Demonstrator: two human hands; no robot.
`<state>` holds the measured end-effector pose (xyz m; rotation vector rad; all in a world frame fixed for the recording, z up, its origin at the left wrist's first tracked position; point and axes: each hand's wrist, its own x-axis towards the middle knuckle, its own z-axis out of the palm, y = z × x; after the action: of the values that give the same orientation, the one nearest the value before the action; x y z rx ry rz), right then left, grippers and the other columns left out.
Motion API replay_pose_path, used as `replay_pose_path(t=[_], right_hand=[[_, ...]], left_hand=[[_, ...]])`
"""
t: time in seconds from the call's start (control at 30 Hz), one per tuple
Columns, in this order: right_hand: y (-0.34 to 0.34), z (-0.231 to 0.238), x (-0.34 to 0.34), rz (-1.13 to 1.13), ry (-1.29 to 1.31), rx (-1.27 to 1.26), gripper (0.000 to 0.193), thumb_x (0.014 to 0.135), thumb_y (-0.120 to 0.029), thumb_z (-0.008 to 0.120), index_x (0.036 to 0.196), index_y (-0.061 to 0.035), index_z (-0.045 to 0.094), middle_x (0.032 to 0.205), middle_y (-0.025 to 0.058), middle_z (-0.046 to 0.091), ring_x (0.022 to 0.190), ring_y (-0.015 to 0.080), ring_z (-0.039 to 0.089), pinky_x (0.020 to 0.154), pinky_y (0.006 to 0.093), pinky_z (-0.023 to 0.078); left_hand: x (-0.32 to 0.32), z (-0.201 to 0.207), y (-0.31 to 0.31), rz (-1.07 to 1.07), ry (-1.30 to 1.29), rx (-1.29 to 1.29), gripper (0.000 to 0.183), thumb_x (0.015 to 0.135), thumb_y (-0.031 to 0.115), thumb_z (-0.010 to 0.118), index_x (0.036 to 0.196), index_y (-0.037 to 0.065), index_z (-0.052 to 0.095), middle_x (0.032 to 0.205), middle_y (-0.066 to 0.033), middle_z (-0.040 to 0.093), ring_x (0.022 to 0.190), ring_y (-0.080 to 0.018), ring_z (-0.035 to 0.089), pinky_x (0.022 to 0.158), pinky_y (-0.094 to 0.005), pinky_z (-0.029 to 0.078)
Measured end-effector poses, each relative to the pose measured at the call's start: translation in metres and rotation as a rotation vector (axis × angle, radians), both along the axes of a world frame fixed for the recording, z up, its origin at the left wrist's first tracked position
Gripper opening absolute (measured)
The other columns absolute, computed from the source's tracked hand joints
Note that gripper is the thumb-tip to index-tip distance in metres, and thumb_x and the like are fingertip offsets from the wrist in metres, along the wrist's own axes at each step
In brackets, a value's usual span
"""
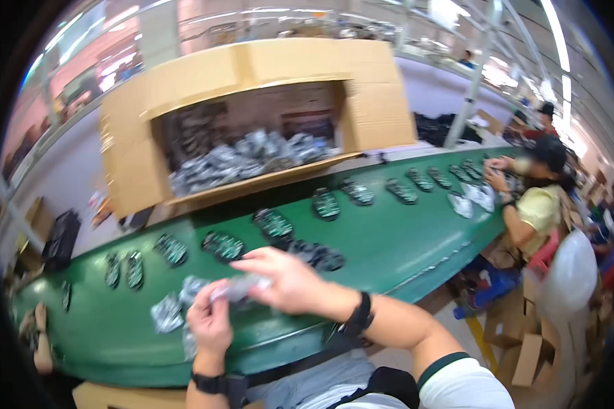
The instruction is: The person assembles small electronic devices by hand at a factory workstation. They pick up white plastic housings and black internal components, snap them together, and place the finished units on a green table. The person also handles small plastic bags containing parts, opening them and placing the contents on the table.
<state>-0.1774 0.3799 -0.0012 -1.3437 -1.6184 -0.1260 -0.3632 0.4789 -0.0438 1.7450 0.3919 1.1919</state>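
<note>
My left hand (210, 324) and my right hand (290, 281) pinch a small clear plastic bag (240, 288) between them above the green belt (286, 334). Whatever the bag contains is too blurred to make out. Beside my left hand, crumpled clear bags with greyish contents (167, 313) lie on the belt. Just beyond my right hand sits a bunch of dark grey pieces (318, 255). Black oval housings with green circuit boards, such as this one (222, 245), are spread in a row along the belt.
Behind the belt, an open cardboard box (382, 88) holds a heap of grey bagged pieces (252, 158). A co-worker in yellow (542, 208) handles something at the right, near white bags (471, 199). Another person's hand (41, 320) rests at the far left. Cartons (529, 358) stand on the floor.
</note>
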Motion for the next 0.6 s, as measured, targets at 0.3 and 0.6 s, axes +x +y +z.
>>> replay_pose_path(t=[0.3, 0.6], right_hand=[[0.017, 0.01, 0.031, 0.176, 0.631, -0.429, 0.014, 0.093, -0.012, 0.067, 0.095, 0.0017, 0.069, 0.083, 0.0004, 0.069, 0.076, 0.0068, 0.06, 0.069, 0.0256, 0.05], [-0.02, 0.003, 0.015, 0.395, 0.976, -0.762, 0.068, 0.094, -0.022, 0.078, 0.147, 0.0045, 0.045, 0.118, 0.0077, 0.067, 0.103, 0.0114, 0.064, 0.09, 0.0286, 0.053]], left_hand=[[0.01, -0.02, 0.003, -0.079, -0.262, -0.378, 0.023, 0.107, 0.018, 0.057, 0.116, -0.001, 0.067, 0.105, -0.0053, 0.071, 0.092, -0.0103, 0.066, 0.078, -0.0243, 0.054], [0.019, -0.01, -0.015, -0.094, -0.264, -1.082, 0.033, 0.105, 0.023, 0.06, 0.135, 0.011, 0.053, 0.11, -0.0049, 0.068, 0.096, -0.0145, 0.07, 0.073, -0.0327, 0.061]])
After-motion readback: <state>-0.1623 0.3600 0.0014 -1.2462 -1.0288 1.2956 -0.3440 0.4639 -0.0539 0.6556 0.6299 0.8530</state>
